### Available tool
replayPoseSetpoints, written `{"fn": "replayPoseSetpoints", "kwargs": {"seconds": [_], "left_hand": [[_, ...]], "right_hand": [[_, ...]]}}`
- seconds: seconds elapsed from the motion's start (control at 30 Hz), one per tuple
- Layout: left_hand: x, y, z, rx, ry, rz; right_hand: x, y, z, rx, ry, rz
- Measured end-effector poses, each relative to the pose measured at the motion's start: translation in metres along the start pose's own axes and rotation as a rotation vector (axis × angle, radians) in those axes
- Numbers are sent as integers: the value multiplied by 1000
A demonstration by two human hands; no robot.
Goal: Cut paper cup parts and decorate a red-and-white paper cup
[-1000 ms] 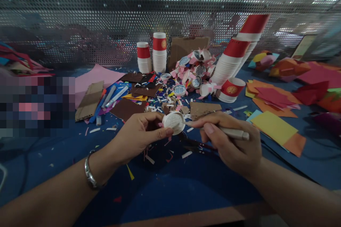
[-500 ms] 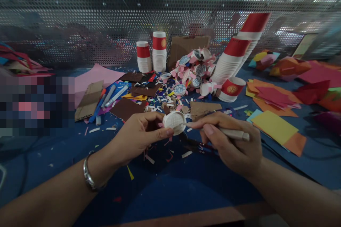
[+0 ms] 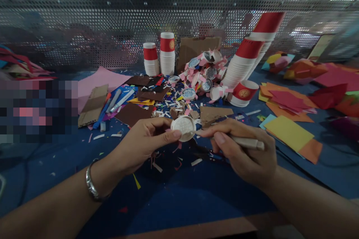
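Observation:
My left hand (image 3: 150,136) pinches a white round paper-cup base (image 3: 183,126) by its left edge, thumb on its face. Faint grid-like lines show on that face. A pale pen (image 3: 246,142) sits in my right hand (image 3: 244,149), its tip at the lower right of the white base. Beyond my hands is a pile of similar cup bases (image 3: 203,76) with pink paper tabs, some marked with blue grids. Black-bladed scissors (image 3: 203,150) lie partly hidden beneath my right hand.
Stacked red-and-white paper cups (image 3: 167,56) stand at the back; other stacks lean (image 3: 244,59) at the right. Coloured paper sheets (image 3: 290,130) lie right, markers (image 3: 122,101) and cardboard (image 3: 94,106) left. Paper scraps (image 3: 179,108) litter the blue table (image 3: 168,205). A perforated metal screen (image 3: 112,26) rises behind.
The pen tip has shifted slightly left and down along the base's lower right edge. My left thumb has moved a little. The base stays in nearly the same place.

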State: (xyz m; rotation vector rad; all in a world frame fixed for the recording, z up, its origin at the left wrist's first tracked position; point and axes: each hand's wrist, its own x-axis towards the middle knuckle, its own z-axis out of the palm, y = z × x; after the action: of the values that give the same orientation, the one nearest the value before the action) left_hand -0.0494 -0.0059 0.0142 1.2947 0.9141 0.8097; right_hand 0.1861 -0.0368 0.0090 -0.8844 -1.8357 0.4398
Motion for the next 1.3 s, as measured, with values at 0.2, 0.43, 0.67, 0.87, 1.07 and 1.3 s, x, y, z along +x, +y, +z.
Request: {"fn": "replayPoseSetpoints", "kwargs": {"seconds": [0.2,0.43,0.67,0.87,1.07,1.3], "left_hand": [[1,2,2,-78,14,-35],[2,2,2,-68,-1,-25],[2,-1,1,32,-15,26],[2,-2,1,55,-14,6],[2,0,2,120,3,-2],[3,0,4,161,6,29]], "right_hand": [[0,1,-1,7,0,1],[-1,-1,-2,36,-4,-35],[6,-9,1,10,-78,-110],[6,-10,-1,0,-67,-110],[5,-13,-2,20,-63,-114],[6,-10,1,48,-109,-138]]}}
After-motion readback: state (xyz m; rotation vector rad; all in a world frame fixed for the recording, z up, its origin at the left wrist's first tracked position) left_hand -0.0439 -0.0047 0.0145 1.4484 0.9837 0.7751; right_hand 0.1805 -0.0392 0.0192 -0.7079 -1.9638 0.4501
